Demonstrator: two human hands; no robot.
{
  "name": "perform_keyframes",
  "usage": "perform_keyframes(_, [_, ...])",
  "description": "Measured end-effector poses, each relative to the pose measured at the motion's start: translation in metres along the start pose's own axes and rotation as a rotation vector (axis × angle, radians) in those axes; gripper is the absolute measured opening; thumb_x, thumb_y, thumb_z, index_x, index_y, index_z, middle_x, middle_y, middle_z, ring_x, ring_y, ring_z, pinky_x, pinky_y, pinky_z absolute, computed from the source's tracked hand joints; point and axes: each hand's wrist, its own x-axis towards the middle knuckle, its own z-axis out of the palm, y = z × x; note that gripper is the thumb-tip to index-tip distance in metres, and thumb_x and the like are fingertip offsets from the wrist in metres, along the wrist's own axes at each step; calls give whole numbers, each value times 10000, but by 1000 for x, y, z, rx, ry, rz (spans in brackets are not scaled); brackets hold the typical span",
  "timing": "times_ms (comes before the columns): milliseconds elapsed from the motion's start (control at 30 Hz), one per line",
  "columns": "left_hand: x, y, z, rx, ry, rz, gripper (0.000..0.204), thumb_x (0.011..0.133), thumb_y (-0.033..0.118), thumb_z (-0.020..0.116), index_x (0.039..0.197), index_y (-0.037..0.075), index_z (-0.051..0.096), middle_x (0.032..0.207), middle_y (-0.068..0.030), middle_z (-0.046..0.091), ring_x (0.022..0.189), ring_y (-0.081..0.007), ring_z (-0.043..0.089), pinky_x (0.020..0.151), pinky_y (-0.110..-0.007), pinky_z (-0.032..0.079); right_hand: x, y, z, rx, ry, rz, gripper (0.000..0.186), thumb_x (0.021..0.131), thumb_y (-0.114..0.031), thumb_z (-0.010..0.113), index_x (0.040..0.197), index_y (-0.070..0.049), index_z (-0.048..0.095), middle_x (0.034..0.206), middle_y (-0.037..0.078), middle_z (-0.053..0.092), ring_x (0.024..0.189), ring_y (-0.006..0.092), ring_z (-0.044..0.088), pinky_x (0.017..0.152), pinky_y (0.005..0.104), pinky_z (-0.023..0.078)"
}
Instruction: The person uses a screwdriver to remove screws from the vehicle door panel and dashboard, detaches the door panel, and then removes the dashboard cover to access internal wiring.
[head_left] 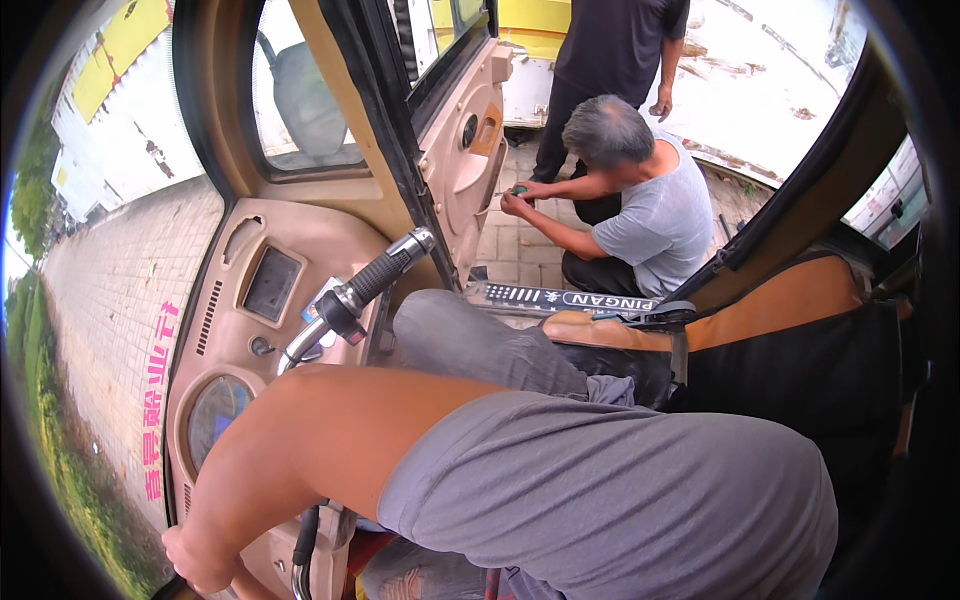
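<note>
A bare arm with a grey sleeve (600, 480), which I take for my right, reaches across the cab from the right. It bends at the elbow, and my right hand (195, 560) is low at the left, by the lower edge of the tan dashboard (225, 335). Its fingers are turned away, so I cannot see what they hold or touch. A strip of skin (250, 582) below it may belong to my left arm; no left hand can be made out. Nearby are a handlebar grip (380, 272) and a second, black-covered handlebar end (305, 540), partly behind my arm.
Beside the open door (465, 150), a crouching person (655, 205) holds a small green thing (519, 191). Another person (615, 50) stands behind. My grey-trousered knee (450, 325) is under the handlebar. An orange-and-black seat (790, 320) is at right; the windscreen (130, 260) at left.
</note>
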Motion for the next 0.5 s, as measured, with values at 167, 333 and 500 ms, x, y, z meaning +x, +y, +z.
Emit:
perform_keyframes(167, [-2, -1, -4, 6, 16, 8, 391, 806, 69, 653, 1178, 7, 550, 1008, -131, 633, 955, -246, 601, 868, -386, 461, 8, 11, 6, -9, -18, 45, 266, 878, -289, 624, 1123, -252, 721, 1130, -47, 696, 1019, 196, 648, 694, 425, 460])
perform_keyframes(333, [-14, -23, -28, 51, 62, 39, 422, 809, 69, 658, 1205, 6, 526, 1037, -135, 622, 980, -253, 592, 887, -397, 453, 3, -5, -12, 45, 60, -36, 185, 901, -269, 604, 987, -256, 767, 1039, -74, 717, 961, 164, 627, 682, 405, 413])
perform_keyframes(500, [-1, -2, -21, 182, 70, 101, 454, 812, 70, 663, 1232, 5, 502, 1066, -138, 611, 1005, -259, 583, 906, -408, 445, 6, 15, 14, 101, 205, 455, 157, 787, -245, 701, 918, -226, 785, 913, -44, 741, 893, 206, 690, 686, 424, 541])
